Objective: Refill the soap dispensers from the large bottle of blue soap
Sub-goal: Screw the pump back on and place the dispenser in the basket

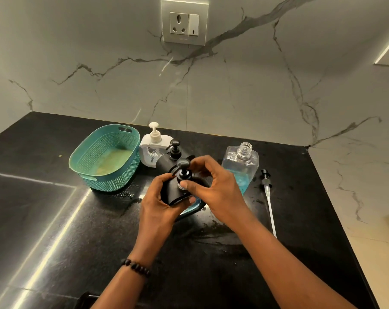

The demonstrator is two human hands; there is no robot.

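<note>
My left hand (160, 197) grips the body of a black soap dispenser (172, 192) near the middle of the black counter. My right hand (213, 186) pinches the collar of its black pump head (183, 168) at the neck. Blue soap shows at the dispenser's base. Behind it stands a second black dispenser (175, 150) with its pump on. To the right, the large clear bottle of blue soap (241, 168) stands uncapped, roughly half full. Its black pump with a long white tube (268, 197) lies on the counter beside it.
A teal perforated basket (106, 157) sits at the left. A white-pump clear dispenser (153, 146) stands between the basket and the black dispensers. The counter (55, 219) looks wet around my hands. A marble wall with a socket (184, 22) rises behind.
</note>
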